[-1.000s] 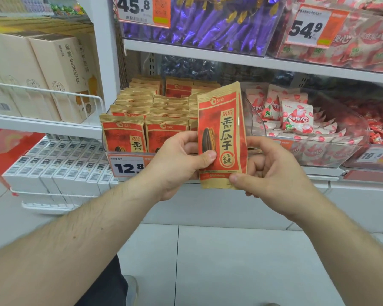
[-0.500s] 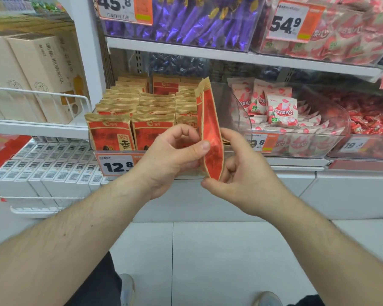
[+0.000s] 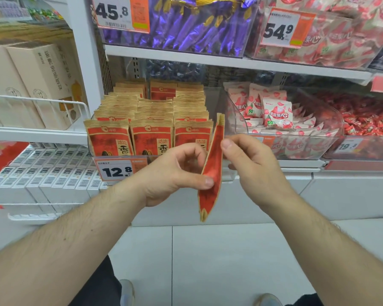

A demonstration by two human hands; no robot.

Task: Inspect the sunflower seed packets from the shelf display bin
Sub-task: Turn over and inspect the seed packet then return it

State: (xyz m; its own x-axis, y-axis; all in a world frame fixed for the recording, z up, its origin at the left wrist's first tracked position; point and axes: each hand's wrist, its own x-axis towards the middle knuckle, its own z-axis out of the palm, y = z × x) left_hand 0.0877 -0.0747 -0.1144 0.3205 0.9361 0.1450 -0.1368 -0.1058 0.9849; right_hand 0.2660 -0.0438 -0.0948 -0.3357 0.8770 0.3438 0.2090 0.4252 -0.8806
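- Since the frame a second ago, we note the seed packet (image 3: 211,168) has turned from face-on to edge-on; only its narrow side and a sliver of red panel show to us now, and it sits lower against the display bin (image 3: 150,138).
- We find the packet held in the air just in front of the bin's right front corner, upright with a slight tilt, its crimped top toward the bin and its bottom seal hanging below both hands.
- Our left hand (image 3: 173,173) pinches the packet's lower middle, thumb on the near red face and curled fingers behind it.
- Our right hand (image 3: 250,164) has its thumb tip against the upper right edge; its fingers are curled behind, and we cannot tell whether they touch the packet.
- We judge the packet light and thin, a soft paper-faced pouch with loose contents that shift; it bends readily and should not slip. Best hold is at the flat side edges or the crimped seals.
- Remaining packets (image 3: 152,140) stand in rows inside the bin, behind the left hand, above the price tag (image 3: 117,171).
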